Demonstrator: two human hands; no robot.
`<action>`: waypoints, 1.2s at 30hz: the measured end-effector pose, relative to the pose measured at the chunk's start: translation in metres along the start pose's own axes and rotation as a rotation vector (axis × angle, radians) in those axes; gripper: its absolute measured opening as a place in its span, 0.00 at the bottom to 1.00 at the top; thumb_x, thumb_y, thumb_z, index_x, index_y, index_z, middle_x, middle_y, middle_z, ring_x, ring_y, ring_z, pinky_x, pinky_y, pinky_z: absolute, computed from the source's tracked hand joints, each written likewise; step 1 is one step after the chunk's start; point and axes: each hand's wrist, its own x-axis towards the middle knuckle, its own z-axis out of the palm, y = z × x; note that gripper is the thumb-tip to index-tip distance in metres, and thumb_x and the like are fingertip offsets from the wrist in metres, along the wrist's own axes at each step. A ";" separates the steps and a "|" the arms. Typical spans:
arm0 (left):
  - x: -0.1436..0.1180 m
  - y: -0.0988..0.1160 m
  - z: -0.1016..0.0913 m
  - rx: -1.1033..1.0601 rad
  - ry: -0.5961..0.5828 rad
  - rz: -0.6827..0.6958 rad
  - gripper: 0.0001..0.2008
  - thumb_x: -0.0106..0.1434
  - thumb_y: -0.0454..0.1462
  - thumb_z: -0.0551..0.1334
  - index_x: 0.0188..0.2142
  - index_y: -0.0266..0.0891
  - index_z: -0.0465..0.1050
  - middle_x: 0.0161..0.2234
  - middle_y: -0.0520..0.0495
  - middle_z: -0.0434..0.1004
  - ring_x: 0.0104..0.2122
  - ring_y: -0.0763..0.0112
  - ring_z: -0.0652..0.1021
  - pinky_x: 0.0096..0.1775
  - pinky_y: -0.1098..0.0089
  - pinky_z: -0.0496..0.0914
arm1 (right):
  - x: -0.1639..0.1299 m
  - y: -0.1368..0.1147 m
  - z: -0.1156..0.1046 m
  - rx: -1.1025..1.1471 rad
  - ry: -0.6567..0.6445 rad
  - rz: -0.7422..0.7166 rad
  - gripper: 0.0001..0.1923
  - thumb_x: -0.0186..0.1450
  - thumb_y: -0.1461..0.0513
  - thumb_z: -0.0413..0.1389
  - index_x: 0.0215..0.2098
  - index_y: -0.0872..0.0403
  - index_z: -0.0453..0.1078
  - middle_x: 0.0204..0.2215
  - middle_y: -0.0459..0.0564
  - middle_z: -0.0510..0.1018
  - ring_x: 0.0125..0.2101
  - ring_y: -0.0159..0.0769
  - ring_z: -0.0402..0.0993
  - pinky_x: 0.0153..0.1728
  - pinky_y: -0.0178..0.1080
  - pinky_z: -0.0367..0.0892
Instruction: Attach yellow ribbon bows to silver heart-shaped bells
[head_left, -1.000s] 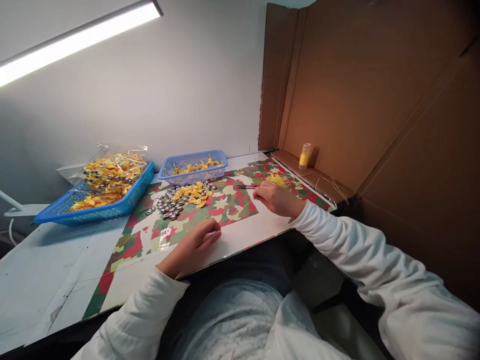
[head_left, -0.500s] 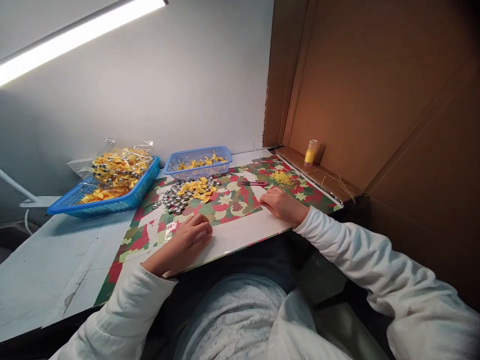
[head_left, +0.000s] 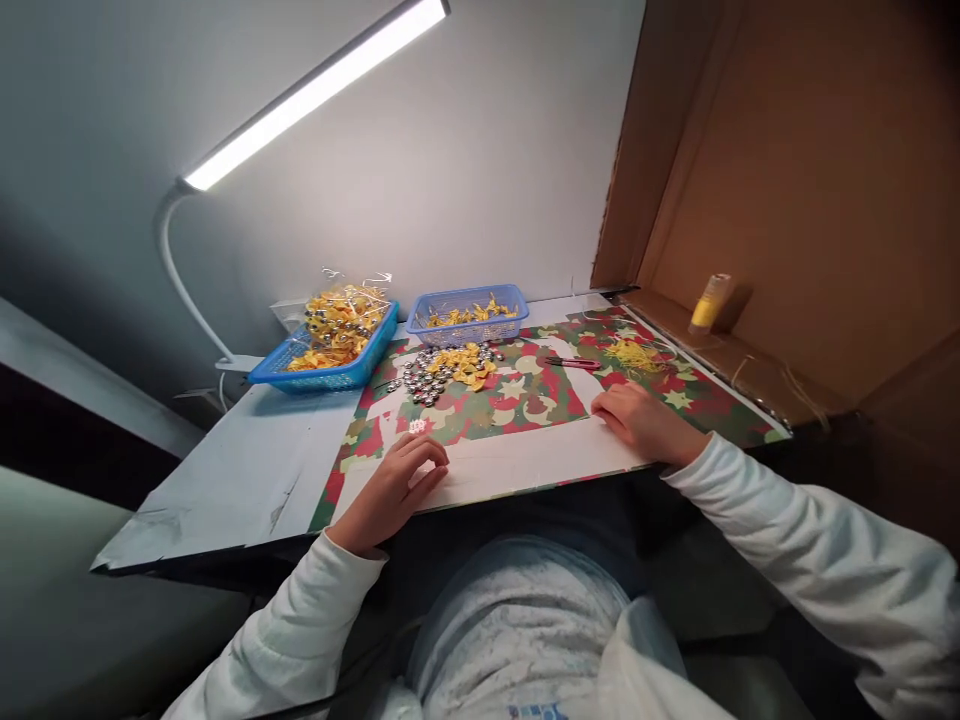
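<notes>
i see my left hand (head_left: 397,485) lying on the patterned mat (head_left: 525,405) near the front edge of the table (head_left: 247,480), fingers curled loosely and a little apart, closed on nothing. my right hand (head_left: 641,422) rests palm down on the same mat toward 3 o'clock from the left one, well apart from it, fingers relaxed and holding nothing. the two hands sit on the pale strip along the mat's near side.

at about 12 o'clock from my left hand lies a loose pile of silver beads (head_left: 421,378), touching a heap of yellow bows (head_left: 465,362) just to its right. toward 11 o'clock from my right hand a red-handled tool (head_left: 574,362) lies flat on the mat, apart from my fingers, and at 12 o'clock from that hand there is a tuft of yellow thread (head_left: 631,354).

beyond the bows stands a small blue basket (head_left: 469,318) with more yellow pieces in it. at 10 o'clock from it sits a larger blue basket (head_left: 330,372) bearing a clear bag of yellow and silver pieces (head_left: 341,318). a yellow spool (head_left: 709,302) stands upright on the cardboard ledge (head_left: 742,360) at the far right, and a lamp bar (head_left: 315,90) glows overhead
</notes>
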 end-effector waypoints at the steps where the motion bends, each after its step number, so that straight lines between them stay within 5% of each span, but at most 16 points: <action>1: -0.005 -0.003 -0.002 -0.035 0.006 -0.035 0.11 0.69 0.40 0.52 0.33 0.40 0.68 0.33 0.47 0.73 0.36 0.67 0.72 0.42 0.66 0.68 | 0.000 0.000 0.001 0.000 -0.001 0.002 0.09 0.67 0.67 0.49 0.34 0.55 0.70 0.30 0.53 0.77 0.33 0.40 0.71 0.40 0.41 0.61; 7: -0.022 -0.012 -0.017 -0.235 -0.035 -0.228 0.14 0.67 0.45 0.53 0.30 0.39 0.66 0.24 0.53 0.65 0.24 0.73 0.66 0.27 0.72 0.61 | -0.001 -0.002 0.004 0.016 0.011 0.000 0.09 0.66 0.67 0.48 0.33 0.54 0.69 0.29 0.52 0.77 0.34 0.41 0.72 0.40 0.42 0.63; 14: -0.017 -0.012 -0.036 -0.504 0.016 -0.180 0.19 0.66 0.49 0.56 0.25 0.38 0.66 0.35 0.45 0.71 0.38 0.65 0.71 0.41 0.68 0.65 | 0.007 -0.003 -0.008 0.094 0.054 0.013 0.10 0.67 0.64 0.46 0.33 0.53 0.68 0.30 0.53 0.77 0.33 0.41 0.72 0.40 0.44 0.65; 16: -0.016 -0.014 -0.036 -0.647 -0.013 -0.191 0.20 0.66 0.50 0.56 0.27 0.38 0.68 0.36 0.43 0.73 0.41 0.62 0.72 0.44 0.66 0.65 | 0.022 -0.004 -0.027 0.120 0.100 -0.002 0.10 0.67 0.62 0.46 0.32 0.53 0.68 0.29 0.53 0.76 0.32 0.41 0.71 0.38 0.43 0.65; 19: -0.015 -0.017 -0.035 -0.879 -0.015 -0.258 0.20 0.65 0.51 0.57 0.26 0.38 0.67 0.25 0.49 0.67 0.31 0.67 0.72 0.36 0.68 0.66 | 0.059 -0.006 -0.071 0.087 0.181 -0.047 0.10 0.67 0.61 0.46 0.32 0.51 0.67 0.28 0.52 0.73 0.31 0.39 0.69 0.36 0.42 0.65; 22: -0.009 -0.017 -0.040 -1.068 0.041 -0.329 0.21 0.63 0.51 0.60 0.23 0.39 0.60 0.18 0.56 0.54 0.20 0.76 0.62 0.26 0.73 0.60 | 0.107 -0.012 -0.125 -0.043 0.257 -0.096 0.08 0.67 0.60 0.48 0.34 0.50 0.68 0.29 0.53 0.71 0.32 0.40 0.67 0.38 0.43 0.64; 27: 0.019 -0.019 -0.059 -1.166 -0.019 -0.343 0.23 0.62 0.50 0.63 0.22 0.38 0.57 0.18 0.58 0.49 0.19 0.79 0.52 0.22 0.77 0.54 | 0.176 -0.020 -0.202 -0.170 0.317 -0.042 0.10 0.67 0.54 0.47 0.39 0.45 0.68 0.37 0.56 0.71 0.32 0.44 0.65 0.40 0.49 0.64; 32: 0.053 -0.037 -0.056 -1.163 -0.072 -0.341 0.23 0.60 0.52 0.63 0.22 0.39 0.58 0.19 0.58 0.49 0.19 0.79 0.51 0.22 0.77 0.54 | 0.218 -0.020 -0.242 -0.199 0.388 -0.009 0.11 0.68 0.53 0.45 0.35 0.42 0.68 0.35 0.55 0.74 0.45 0.48 0.64 0.47 0.51 0.63; 36: 0.070 -0.042 -0.044 -1.011 -0.105 -0.330 0.22 0.58 0.52 0.64 0.23 0.39 0.62 0.20 0.56 0.53 0.20 0.78 0.55 0.23 0.75 0.56 | 0.233 -0.023 -0.254 -0.297 0.391 0.015 0.10 0.69 0.63 0.45 0.41 0.53 0.69 0.38 0.55 0.76 0.46 0.44 0.66 0.48 0.48 0.63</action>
